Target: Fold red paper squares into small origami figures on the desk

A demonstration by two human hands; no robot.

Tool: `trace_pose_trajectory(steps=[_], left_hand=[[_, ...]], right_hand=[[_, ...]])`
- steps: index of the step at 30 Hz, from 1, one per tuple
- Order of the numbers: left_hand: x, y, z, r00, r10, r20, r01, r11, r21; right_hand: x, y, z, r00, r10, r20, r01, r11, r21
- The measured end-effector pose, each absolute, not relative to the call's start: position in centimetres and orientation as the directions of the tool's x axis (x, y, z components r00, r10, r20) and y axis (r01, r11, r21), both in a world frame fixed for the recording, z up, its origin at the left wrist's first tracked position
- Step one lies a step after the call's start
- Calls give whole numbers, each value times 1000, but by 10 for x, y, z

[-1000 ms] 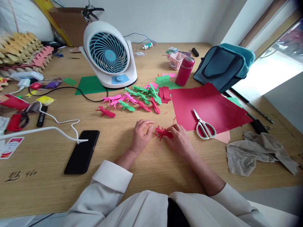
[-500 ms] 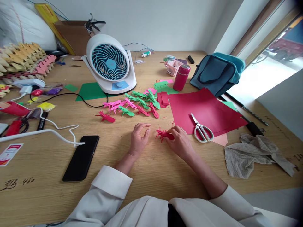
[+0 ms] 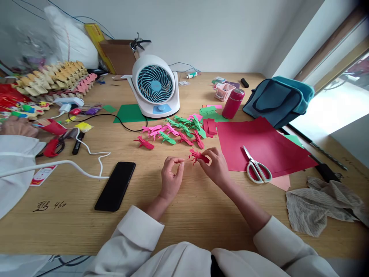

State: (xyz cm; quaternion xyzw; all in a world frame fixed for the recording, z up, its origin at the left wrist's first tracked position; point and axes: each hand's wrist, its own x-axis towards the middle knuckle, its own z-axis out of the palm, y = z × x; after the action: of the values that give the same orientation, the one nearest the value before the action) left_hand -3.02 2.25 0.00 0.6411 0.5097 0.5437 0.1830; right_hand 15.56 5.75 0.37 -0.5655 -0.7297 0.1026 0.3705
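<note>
My right hand (image 3: 216, 166) pinches the back end of a red folded paper figure (image 3: 198, 156), its thin cut strips pointing left. Just left of those strips, my left hand (image 3: 172, 176) has thumb and forefinger closed together; whatever lies between the tips is too small to make out. Beyond my hands rests a cluster of similar paper figures in green, pink and red, among them a green one (image 3: 167, 138) and a single red one (image 3: 144, 142) at its left end. White-handled scissors (image 3: 257, 169) lie on large red paper sheets (image 3: 259, 142) to the right.
A fan (image 3: 155, 86) stands behind the figures. At the right are a red flask (image 3: 233, 104), a blue bag (image 3: 278, 100) and a crumpled cloth (image 3: 323, 204). A phone (image 3: 115, 186) lies left. Another person's hand (image 3: 19, 126) and white sleeve (image 3: 17, 169) show at the far left edge.
The view has turned left, bringing another person's hand and sleeve into sight. My left thumb and forefinger have closed together near the red paper figure, which my right hand still holds.
</note>
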Motion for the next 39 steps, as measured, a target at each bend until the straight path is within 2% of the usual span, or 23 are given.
trace_pose_trajectory(steps=[5,11,23,31,39], left_hand=[[-52,0,3,-131,839,528,507,-401,763],[-60,3,-1,-189,841,507,480,-371,795],[-55,0,5,-112,893,436,389,-364,846],[-53,0,5,-70,910,408,342,-362,867],[-54,1,2,-52,920,389,363,-345,865]], right_hand=[[93,85,-3,-135,904,405,717,371,-590],[44,105,-2,-212,903,375,735,400,-548],[18,133,-16,-283,900,333,789,416,-453],[14,136,-17,-253,900,355,801,400,-445],[66,110,-11,-146,892,428,743,385,-547]])
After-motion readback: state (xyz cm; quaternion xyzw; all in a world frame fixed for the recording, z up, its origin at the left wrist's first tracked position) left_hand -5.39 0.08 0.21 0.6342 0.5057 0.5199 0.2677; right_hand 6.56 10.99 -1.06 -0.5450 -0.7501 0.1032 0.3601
